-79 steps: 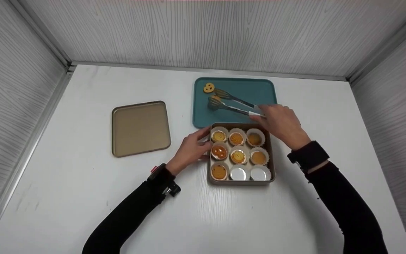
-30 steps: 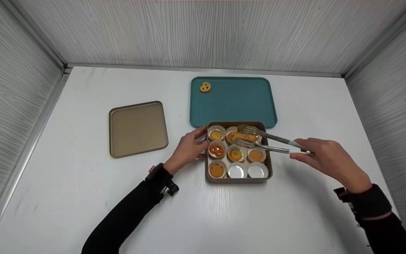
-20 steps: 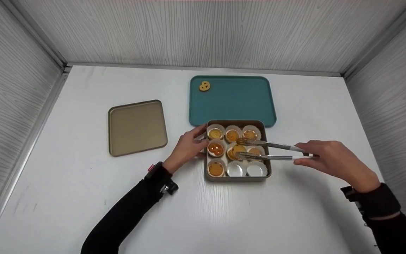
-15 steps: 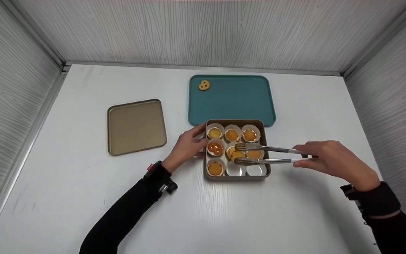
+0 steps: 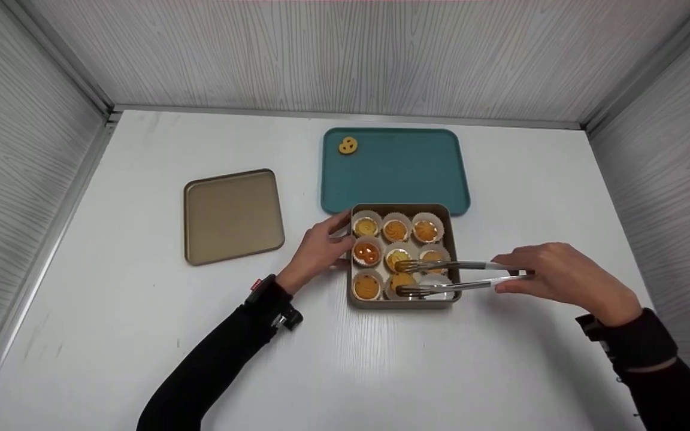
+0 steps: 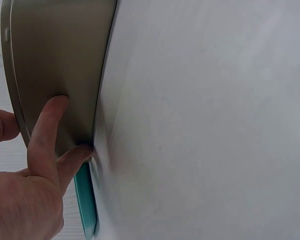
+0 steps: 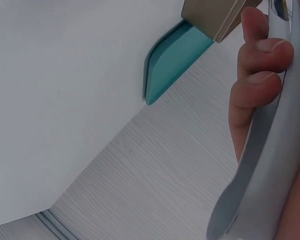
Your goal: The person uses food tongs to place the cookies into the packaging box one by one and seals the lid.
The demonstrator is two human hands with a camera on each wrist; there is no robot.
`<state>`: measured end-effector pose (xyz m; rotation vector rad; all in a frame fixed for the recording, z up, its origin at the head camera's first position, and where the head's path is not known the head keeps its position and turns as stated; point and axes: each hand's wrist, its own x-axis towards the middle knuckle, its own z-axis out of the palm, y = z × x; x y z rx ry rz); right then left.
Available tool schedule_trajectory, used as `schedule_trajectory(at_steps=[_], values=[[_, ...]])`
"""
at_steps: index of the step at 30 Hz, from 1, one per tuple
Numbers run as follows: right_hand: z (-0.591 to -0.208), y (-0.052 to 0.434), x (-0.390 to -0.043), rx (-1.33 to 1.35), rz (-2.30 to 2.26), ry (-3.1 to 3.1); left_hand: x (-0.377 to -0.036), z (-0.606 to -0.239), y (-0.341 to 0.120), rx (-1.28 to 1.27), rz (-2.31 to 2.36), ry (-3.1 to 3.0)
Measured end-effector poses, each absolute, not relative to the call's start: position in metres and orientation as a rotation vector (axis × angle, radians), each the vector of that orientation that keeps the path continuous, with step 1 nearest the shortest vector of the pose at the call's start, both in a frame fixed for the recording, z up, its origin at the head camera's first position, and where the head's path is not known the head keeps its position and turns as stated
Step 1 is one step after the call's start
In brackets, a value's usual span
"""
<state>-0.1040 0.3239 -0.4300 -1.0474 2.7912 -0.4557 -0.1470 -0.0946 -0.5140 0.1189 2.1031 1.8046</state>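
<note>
My right hand (image 5: 566,278) grips a pair of metal tongs (image 5: 462,286) with light handles; its fingers curl round the handle (image 7: 277,160) in the right wrist view. Between the tong heads lies a round cookie (image 5: 401,281), at the front-middle paper cup of a square metal tin (image 5: 405,304). Several other cups in the tin hold cookies, such as a swirled cookie (image 5: 395,230) and a glossy pretzel-shaped cookie (image 5: 367,253). The front-right paper cup (image 5: 438,292) is partly hidden by the tongs. My left hand (image 5: 319,250) rests its fingers (image 6: 46,135) against the tin's left outer wall.
Behind the tin lies a teal tray (image 5: 405,170), with one pretzel-shaped cookie (image 5: 348,145) at its back left. A flat bronze lid or tray (image 5: 234,216) lies to the left on the white table (image 5: 297,377). Wood-grain panels (image 5: 345,57) surround the table.
The tongs have picked the round cookie off the teal tray and carried it over the tin to the front-middle cup. Another cookie now sits in the back-right cup. My left hand stays put.
</note>
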Motion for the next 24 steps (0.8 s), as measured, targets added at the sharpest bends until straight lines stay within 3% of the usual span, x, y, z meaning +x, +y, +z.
schedule_trajectory(at_steps=[24], values=[[-0.433,0.3195,-0.1033,-1.069,-0.411,2.845,-0.1466,-0.5158,-0.0952,0.147,1.793,2.133]])
